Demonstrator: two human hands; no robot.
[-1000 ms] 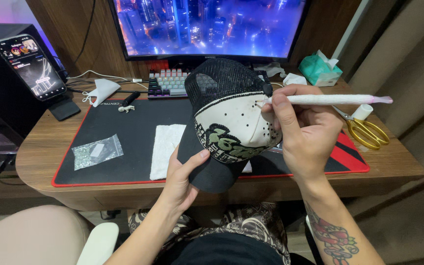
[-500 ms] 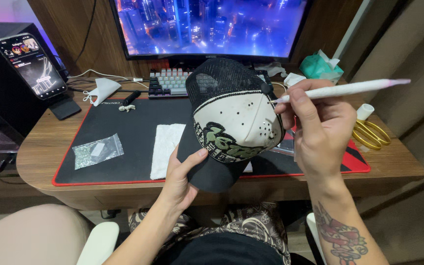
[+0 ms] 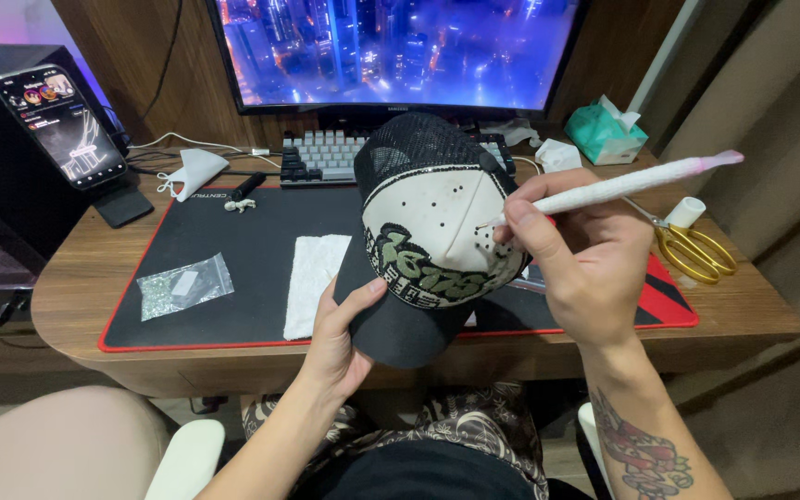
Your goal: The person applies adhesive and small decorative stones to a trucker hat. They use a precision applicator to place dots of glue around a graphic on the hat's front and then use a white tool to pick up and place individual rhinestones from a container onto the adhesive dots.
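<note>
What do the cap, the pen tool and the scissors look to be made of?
Cap: matte cream fabric front panel, open black mesh at the back, dark cloth brim. Pen tool in the right hand: white, rough sparkly-looking surface with a pink end, probably plastic beneath. Scissors: shiny gold-coloured handles, likely metal.

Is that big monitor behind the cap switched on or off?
On. The monitor glows with a blue and purple night city scene, above the keyboard and behind the cap.
</note>
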